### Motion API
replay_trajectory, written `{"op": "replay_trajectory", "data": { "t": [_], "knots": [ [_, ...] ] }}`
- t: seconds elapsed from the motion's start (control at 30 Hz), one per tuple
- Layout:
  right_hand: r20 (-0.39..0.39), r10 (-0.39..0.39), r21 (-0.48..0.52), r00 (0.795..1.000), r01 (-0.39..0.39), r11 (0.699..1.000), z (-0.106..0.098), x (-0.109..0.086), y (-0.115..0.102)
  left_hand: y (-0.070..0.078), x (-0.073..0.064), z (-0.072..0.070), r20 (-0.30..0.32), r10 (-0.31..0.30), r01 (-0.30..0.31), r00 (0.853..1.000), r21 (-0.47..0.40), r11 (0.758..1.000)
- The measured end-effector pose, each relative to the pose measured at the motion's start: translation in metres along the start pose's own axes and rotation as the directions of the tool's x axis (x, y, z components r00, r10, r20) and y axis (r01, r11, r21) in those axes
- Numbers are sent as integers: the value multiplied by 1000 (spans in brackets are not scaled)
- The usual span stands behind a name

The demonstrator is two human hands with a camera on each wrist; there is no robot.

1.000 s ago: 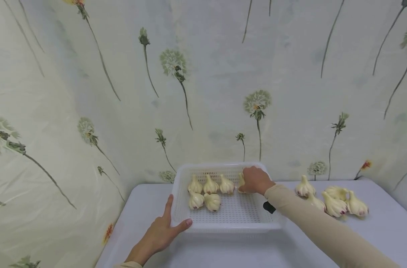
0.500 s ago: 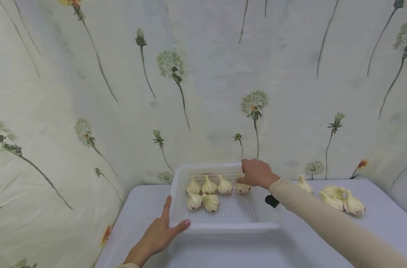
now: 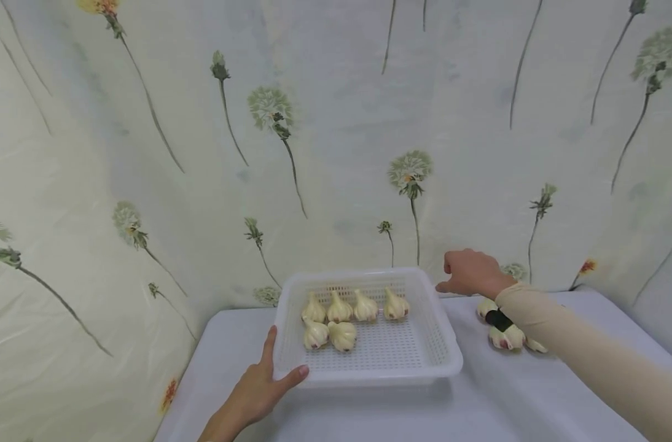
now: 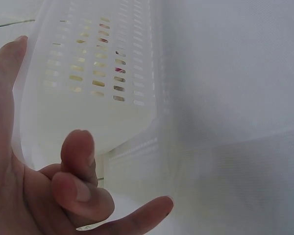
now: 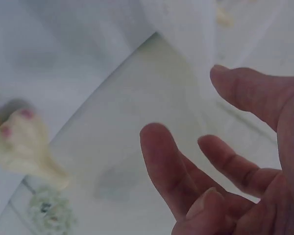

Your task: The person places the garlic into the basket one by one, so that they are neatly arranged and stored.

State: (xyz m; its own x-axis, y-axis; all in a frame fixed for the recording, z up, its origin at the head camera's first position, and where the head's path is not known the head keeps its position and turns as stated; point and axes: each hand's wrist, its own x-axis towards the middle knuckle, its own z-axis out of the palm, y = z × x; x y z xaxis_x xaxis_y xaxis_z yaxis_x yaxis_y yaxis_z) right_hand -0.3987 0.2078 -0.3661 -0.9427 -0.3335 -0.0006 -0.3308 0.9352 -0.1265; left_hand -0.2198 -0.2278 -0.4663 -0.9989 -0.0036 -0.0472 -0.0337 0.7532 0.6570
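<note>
A white plastic basket (image 3: 369, 373) with perforated walls stands on the table. Whole garlic bulbs (image 3: 343, 336) lie inside it: several along the back and two in front of them at the left. My left hand (image 3: 255, 390) rests at the basket's front left corner, index finger along the side and thumb over the front rim. In the left wrist view its other fingers curl loosely beside the basket wall (image 4: 132, 107). My right hand (image 3: 474, 273) is in the air right of the basket, holding nothing, fingers apart. More garlic bulbs (image 3: 506, 337) lie below its wrist, partly hidden by the sleeve.
The white-covered table (image 3: 369, 411) reaches back to a curtain (image 3: 336, 153) printed with dandelions, which also runs along the left. A dark band (image 3: 499, 320) sits on the right wrist.
My right hand has let go of a garlic bulb at the back right of the basket and moved out over the rim to the right. The left hand stays at the basket's corner.
</note>
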Motion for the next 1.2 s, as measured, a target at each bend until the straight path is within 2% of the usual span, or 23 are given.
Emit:
{"op": "replay_trajectory", "data": {
  "t": [0.13,0.27,0.47,0.63,0.87,1.2],
  "knots": [
    [113,13,4,993,-13,1000,-2,-19,27,0,0,0,-6,4,-4,1000,8,1000],
    [233,39,-11,972,-38,999,-4,-37,49,0,0,0,-1,-4,4,1000,7,1000],
    [280,68,15,958,-75,997,7,-58,72,0,-1,-1,-1,-4,4,1000,-2,1000],
    [261,84,60,962,-103,993,28,-67,84,1,-1,0,1,-6,6,1000,-1,1000],
    [157,44,53,987,-53,997,58,-72,95,1,-1,1,8,-17,17,1000,-2,1000],
    [65,-11,23,998,10,1000,71,-78,98,2,-2,0,-10,3,-3,1000,-11,1000]
  ]
}}
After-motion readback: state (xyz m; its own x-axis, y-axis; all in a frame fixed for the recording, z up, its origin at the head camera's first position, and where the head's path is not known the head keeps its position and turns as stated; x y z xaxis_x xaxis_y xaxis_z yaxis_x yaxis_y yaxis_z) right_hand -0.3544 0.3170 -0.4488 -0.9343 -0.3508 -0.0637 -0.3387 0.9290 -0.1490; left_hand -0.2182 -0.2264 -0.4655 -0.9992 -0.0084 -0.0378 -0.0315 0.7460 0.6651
